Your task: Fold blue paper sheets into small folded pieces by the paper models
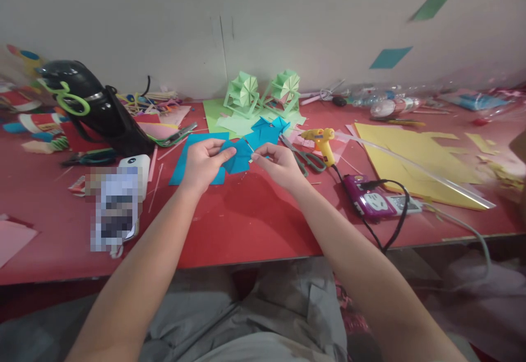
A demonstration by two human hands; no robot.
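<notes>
two hands over the red table: left hand pinches one folded blue paper piece, right hand pinches one thin stick against it. two green paper wheels behind; the stick's tip is hard to make out.

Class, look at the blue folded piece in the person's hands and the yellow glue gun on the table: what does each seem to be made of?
The blue folded piece: most likely matte paper, since it shows sharp creases and flat colour. The yellow glue gun: probably moulded plastic, with a smooth, slightly glossy body.

Soft even light, blurred warped edges
</notes>
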